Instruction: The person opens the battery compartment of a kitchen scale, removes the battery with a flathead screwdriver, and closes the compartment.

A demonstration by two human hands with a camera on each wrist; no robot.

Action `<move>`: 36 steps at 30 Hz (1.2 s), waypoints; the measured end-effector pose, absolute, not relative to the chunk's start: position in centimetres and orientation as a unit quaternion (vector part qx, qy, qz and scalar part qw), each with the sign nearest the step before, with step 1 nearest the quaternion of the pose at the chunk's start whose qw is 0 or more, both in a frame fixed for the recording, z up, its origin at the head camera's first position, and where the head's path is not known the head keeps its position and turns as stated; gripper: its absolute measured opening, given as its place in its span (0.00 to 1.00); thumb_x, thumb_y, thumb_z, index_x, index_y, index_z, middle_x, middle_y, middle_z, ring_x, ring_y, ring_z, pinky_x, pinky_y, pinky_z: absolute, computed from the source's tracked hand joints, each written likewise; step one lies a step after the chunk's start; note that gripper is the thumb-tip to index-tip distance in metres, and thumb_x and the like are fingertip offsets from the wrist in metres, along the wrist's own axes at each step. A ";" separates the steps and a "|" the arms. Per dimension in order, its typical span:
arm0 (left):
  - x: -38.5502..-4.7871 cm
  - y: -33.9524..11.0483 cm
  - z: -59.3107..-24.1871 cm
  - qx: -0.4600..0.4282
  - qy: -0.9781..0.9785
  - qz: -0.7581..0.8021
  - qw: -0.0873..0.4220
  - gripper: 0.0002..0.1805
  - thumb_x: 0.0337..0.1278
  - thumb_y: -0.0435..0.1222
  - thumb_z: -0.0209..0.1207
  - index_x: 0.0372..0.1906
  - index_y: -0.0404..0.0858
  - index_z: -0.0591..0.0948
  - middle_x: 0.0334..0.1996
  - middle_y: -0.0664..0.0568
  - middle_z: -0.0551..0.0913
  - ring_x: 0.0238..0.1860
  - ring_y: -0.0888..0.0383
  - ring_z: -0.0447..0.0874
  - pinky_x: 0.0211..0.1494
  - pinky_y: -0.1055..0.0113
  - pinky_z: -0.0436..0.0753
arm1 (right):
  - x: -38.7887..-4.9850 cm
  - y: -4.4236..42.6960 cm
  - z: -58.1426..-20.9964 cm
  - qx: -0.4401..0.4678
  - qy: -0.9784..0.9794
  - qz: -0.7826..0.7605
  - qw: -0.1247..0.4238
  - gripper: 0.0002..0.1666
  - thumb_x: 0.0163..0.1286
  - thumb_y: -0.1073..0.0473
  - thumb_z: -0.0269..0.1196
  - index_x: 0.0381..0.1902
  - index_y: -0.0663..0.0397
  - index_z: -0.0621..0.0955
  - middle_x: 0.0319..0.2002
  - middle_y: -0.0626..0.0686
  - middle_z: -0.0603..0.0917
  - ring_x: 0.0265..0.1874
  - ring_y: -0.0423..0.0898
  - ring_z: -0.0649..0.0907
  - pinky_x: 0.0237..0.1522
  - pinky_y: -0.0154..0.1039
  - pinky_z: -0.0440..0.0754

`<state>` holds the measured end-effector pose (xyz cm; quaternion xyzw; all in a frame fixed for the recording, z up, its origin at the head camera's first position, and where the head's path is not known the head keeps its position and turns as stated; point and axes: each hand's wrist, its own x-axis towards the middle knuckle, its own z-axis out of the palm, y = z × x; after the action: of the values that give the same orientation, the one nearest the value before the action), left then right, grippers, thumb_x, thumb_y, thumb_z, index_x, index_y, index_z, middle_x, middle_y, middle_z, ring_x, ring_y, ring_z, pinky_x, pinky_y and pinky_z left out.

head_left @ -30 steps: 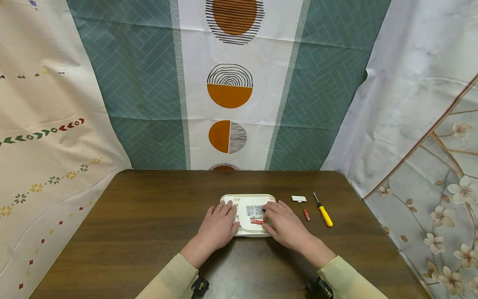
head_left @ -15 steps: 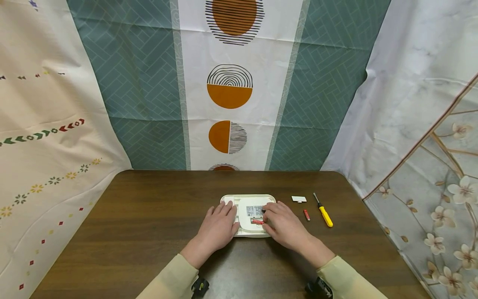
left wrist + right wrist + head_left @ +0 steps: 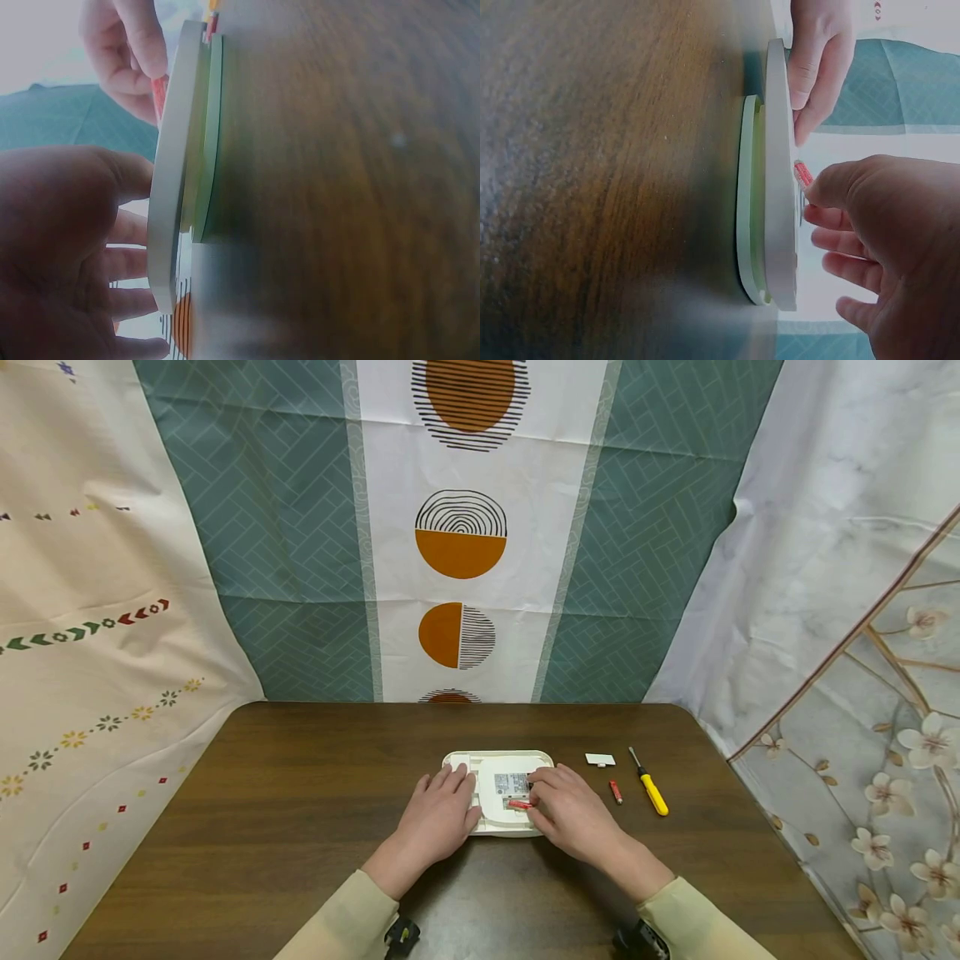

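Observation:
A white device (image 3: 498, 827) with rounded corners lies on the table, a printed label on its upper face. My left hand (image 3: 441, 814) rests on its left side with fingers extended. With thumb and finger my right hand (image 3: 573, 810) pinches a red battery (image 3: 519, 805) by its right end, over a slot below the label. In the right wrist view the battery (image 3: 803, 175) stands tilted, partly above the device (image 3: 780, 180). The left wrist view shows the left thumb along the edge of the device (image 3: 169, 195).
Right of the device lie a small white cover (image 3: 600, 759), a second red battery (image 3: 616, 792) and a screwdriver (image 3: 654, 792) with a yellow handle. Patterned cloths (image 3: 300, 527) hang behind the brown table (image 3: 300, 793).
The pinched battery has shifted slightly to the right, its left end now farther from the slot's left side. Both hands have hardly moved.

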<state>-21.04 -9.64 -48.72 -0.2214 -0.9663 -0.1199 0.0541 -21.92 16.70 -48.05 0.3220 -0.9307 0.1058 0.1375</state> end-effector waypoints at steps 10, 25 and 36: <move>-21.0 -9.6 -48.7 -0.220 -0.966 -0.122 0.049 0.30 0.83 0.46 0.61 0.77 0.32 0.78 0.79 0.37 0.74 0.80 0.35 0.69 0.78 0.32 0.69 | -21.5 17.2 -48.2 0.326 -0.920 0.122 0.179 0.09 0.68 0.61 0.76 0.35 0.52 0.83 0.55 0.57 0.89 0.60 0.56 0.86 0.75 0.62 0.74; -21.1 -9.6 -48.9 -0.222 -0.966 -0.118 0.054 0.30 0.83 0.46 0.60 0.77 0.33 0.77 0.79 0.37 0.74 0.80 0.35 0.69 0.78 0.32 0.69 | -20.5 18.9 -48.1 0.261 -0.933 0.146 0.201 0.08 0.69 0.62 0.75 0.37 0.51 0.83 0.55 0.55 0.89 0.59 0.58 0.85 0.69 0.59 0.79; -21.1 -9.7 -48.9 -0.221 -0.966 -0.121 0.053 0.30 0.83 0.46 0.61 0.77 0.32 0.77 0.79 0.37 0.74 0.80 0.35 0.69 0.78 0.32 0.69 | -20.2 20.3 -47.8 0.213 -0.937 0.149 0.231 0.11 0.69 0.61 0.77 0.35 0.52 0.83 0.56 0.57 0.89 0.59 0.61 0.85 0.69 0.59 0.79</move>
<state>-21.11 -9.66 -48.90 -0.2212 -0.9663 -0.1207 0.0530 -20.22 20.31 -47.79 0.2133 -0.9374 0.1492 0.2314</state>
